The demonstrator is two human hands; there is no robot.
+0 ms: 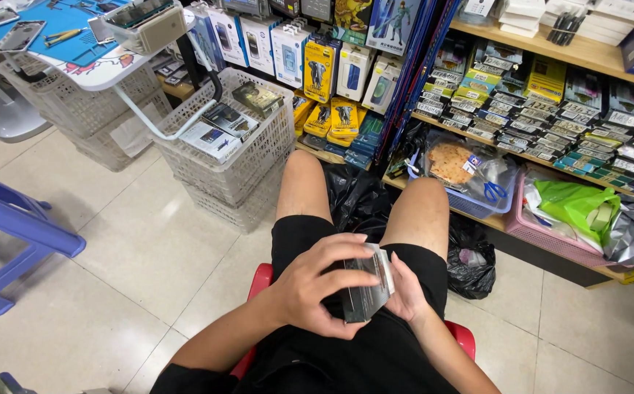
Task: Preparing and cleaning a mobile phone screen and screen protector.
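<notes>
I take the red stool (262,276) under the seated person as my landmark. Far left of it, a blue plastic stool (17,233) stands on the tiled floor (134,255). Up and left of the red stool, a tabletop (76,55) with a blue mat carries small tools and phone parts. Between that tabletop and the stool, stacked white baskets (240,157) hold flat boxed goods.

Directly above the stool, in the lap over black shorts (295,233), I see the left hand (317,288) curled over a stack of small packets (366,288), dark-faced with pale edges. Its grip is closed on the stack, fingers wrapped over the top and near side. The right hand (406,292) cups the same stack from the other side, thumb against the pale edge, its grip closed on the stack too. The stack sits tilted, touching both palms.

Just right of the stool, a black bag (471,259) lies on the floor. Above and right, wooden shelves (550,51) carry rows of packaged accessories, a blue basket (470,201) with scissors, and a pink basket (550,237) with a green bag.
</notes>
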